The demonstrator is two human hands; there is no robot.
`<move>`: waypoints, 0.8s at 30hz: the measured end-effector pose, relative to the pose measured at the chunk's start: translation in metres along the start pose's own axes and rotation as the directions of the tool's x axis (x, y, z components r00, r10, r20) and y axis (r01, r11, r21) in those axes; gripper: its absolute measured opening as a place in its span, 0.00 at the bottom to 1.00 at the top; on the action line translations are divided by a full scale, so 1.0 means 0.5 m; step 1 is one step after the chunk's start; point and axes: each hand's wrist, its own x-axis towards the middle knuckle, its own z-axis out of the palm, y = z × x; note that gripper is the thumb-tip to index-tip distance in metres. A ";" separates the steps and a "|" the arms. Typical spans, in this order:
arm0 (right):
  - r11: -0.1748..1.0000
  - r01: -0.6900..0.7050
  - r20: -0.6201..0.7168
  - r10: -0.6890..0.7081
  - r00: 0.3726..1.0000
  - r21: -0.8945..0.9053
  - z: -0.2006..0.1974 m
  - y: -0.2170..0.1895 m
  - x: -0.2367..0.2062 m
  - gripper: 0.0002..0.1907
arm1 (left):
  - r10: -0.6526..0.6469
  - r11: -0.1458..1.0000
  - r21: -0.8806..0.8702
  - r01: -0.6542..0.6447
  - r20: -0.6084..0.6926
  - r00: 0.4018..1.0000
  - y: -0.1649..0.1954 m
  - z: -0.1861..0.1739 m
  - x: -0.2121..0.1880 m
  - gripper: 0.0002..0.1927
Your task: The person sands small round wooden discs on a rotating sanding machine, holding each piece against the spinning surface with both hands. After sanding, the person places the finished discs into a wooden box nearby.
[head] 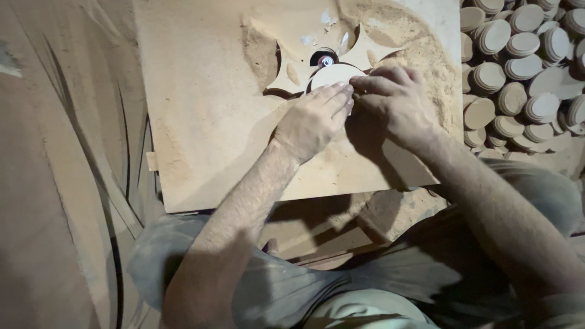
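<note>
You have a round wooden disc point(332, 75) pressed flat on the work board point(207, 122), near the middle of its far edge, its far rim touching the small spinning cutter point(325, 60) that stands up through the board. Your left hand point(314, 119) lies on the near-left part of the disc with the fingers straight and held together, fingertips pressing down on the wood. Your right hand point(393, 100) comes in from the right, its fingers bunched and curled over the disc's right rim, clamped on it. The two hands meet, fingertip to fingertip, over the disc.

As a judgement of progress: the disc sits against the cutter, so its edge looks to be mid-shaping, and you cannot tell how much of the rim is already done because your hands cover most of it. A large heap of finished-looking discs point(518, 67) lies off the board's right edge, which suggests a long run well under way. Sawdust point(420, 55) is banked thick toward the far right corner of the board, and pointed guide pieces point(292, 73) flank the cutter.

The disc itself is pale, smooth-faced and thin, the same dusty tan as the board, with only its far half showing
</note>
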 end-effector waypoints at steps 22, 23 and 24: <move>0.216 -0.301 0.197 0.402 0.894 0.929 -0.057 -0.030 -0.027 0.09 | -0.325 0.935 -0.144 0.325 0.025 0.945 0.066 -0.054 -0.008 0.21; 0.220 -0.290 0.185 0.402 0.897 0.931 -0.062 -0.024 -0.031 0.12 | -0.522 0.800 -0.302 0.518 0.074 0.850 0.071 -0.064 -0.008 0.20; 0.222 -0.280 0.173 0.404 0.898 0.934 -0.068 -0.018 -0.035 0.14 | -0.680 0.602 -0.434 0.670 0.161 0.715 0.076 -0.072 -0.008 0.19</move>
